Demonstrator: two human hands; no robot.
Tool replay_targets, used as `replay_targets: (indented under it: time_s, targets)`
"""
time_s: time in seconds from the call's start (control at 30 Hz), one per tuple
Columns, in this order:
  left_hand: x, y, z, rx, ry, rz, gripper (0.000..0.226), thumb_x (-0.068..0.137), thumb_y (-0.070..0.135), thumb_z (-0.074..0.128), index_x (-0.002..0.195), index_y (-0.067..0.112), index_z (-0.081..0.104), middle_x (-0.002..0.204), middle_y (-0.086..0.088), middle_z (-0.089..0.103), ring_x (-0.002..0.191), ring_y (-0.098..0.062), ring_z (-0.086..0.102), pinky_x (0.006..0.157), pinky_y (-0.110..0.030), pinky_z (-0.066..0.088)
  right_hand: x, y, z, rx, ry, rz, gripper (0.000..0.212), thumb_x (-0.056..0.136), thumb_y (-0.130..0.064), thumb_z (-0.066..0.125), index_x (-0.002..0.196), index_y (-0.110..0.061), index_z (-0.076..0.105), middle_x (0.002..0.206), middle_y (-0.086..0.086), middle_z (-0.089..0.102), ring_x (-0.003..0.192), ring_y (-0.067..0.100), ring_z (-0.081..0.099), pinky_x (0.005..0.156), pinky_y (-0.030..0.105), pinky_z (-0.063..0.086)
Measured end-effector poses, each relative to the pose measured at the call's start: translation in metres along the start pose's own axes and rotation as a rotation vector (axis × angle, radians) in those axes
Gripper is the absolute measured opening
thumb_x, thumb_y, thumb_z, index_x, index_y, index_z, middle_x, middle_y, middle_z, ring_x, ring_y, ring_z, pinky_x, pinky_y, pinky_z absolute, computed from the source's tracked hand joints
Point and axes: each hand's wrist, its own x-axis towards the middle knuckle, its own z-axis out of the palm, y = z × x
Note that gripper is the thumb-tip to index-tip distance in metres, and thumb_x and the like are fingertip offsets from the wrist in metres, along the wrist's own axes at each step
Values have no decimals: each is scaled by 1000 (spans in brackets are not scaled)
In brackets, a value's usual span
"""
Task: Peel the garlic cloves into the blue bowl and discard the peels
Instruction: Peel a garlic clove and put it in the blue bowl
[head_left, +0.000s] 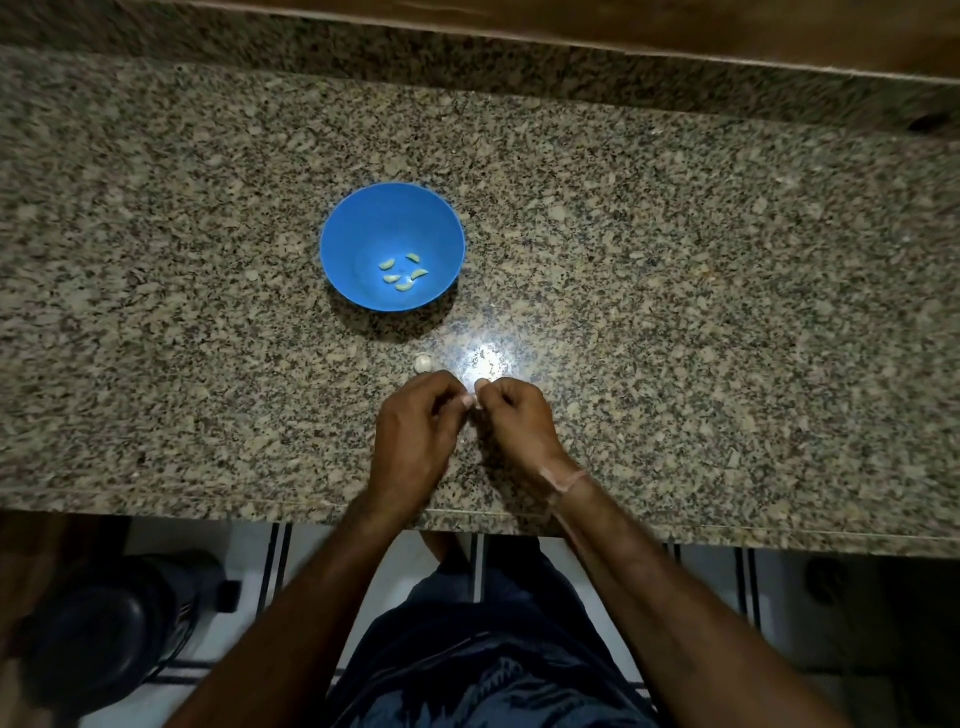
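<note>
A speckled granite counter (675, 260) spanned the view, rising at the far side into a matching ledge (260, 36) below a wooden board (675, 26). A bright glare (485, 359) shone on it. Beneath lay pale floor tiles (400, 566) with dark stripes, and a dark round object (93, 634) stood near left.

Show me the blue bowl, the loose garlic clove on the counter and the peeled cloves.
blue bowl (353, 228), head view, bare inner wall on the left.
loose garlic clove (422, 362), head view, its middle.
peeled cloves (402, 285), head view, the nearest one.
</note>
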Motion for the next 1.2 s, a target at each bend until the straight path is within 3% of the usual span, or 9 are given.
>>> replay_targets:
  time_s: [0.13,0.33,0.53,0.6,0.7,0.8,0.9,1.03,1.2]
  targets:
    - [2,7,1,-203,58,-303,14,92,21,76,78,17,74,70,5,71,67,-7,66,60,-12,47,-6,-6,2,-235,115,-264,38,107,-28,56,72,-16,47,61,-3,47,59,15,41,55,36,27]
    - [-2,2,1,-204,49,-316,11,91,23,77,81,17,77,72,5,73,68,-8,68,65,-22,54,-8,0,5,-324,161,-372,34,107,-25,57,75,-22,45,68,-8,43,64,15,41,60,29,18]
    - [-2,5,-6,-194,50,-267,9,91,16,76,83,14,76,71,10,72,68,4,67,62,-6,45,-4,3,-2,-238,171,-280,33,104,-27,61,72,-19,59,67,-5,60,64,13,56,56,31,41]
    - [-2,2,-5,-204,70,-299,11,91,21,77,81,16,76,69,8,71,65,0,65,60,-8,45,-3,8,-4,-316,140,-324,18,100,-21,64,86,-18,75,84,-1,73,80,18,66,69,36,52]
    - [-2,0,-1,-200,76,-323,13,90,25,78,80,17,77,68,7,71,64,-2,65,58,-8,44,-7,8,-4,-408,149,-415,20,99,-14,63,110,-18,79,105,-2,76,98,17,63,79,31,49]
    - [-2,1,1,-229,74,-351,13,90,26,79,81,17,77,69,5,73,64,-3,67,58,-11,46,-13,2,-3,-23,40,-285,12,98,-14,70,106,-13,79,98,-2,78,93,14,71,82,27,57]
    - [-3,4,1,-340,67,-394,12,91,22,78,81,16,78,71,2,74,65,-8,69,59,-18,52,-11,2,-4,295,-55,-96,6,96,-9,73,98,-9,78,85,11,77,76,24,72,73,41,62]
    - [-5,2,0,-516,1,-477,12,93,17,75,86,8,79,73,-14,74,62,-22,64,61,-34,54,-12,5,-3,391,-70,-66,10,97,-5,70,99,-7,79,84,18,76,72,26,66,69,41,57]
    - [0,0,1,-708,-57,-603,13,94,7,71,95,-5,75,76,-16,72,63,-17,62,58,-26,52,-14,7,-5,413,-69,-80,10,98,-3,68,101,-5,77,90,20,76,78,28,68,73,44,58]
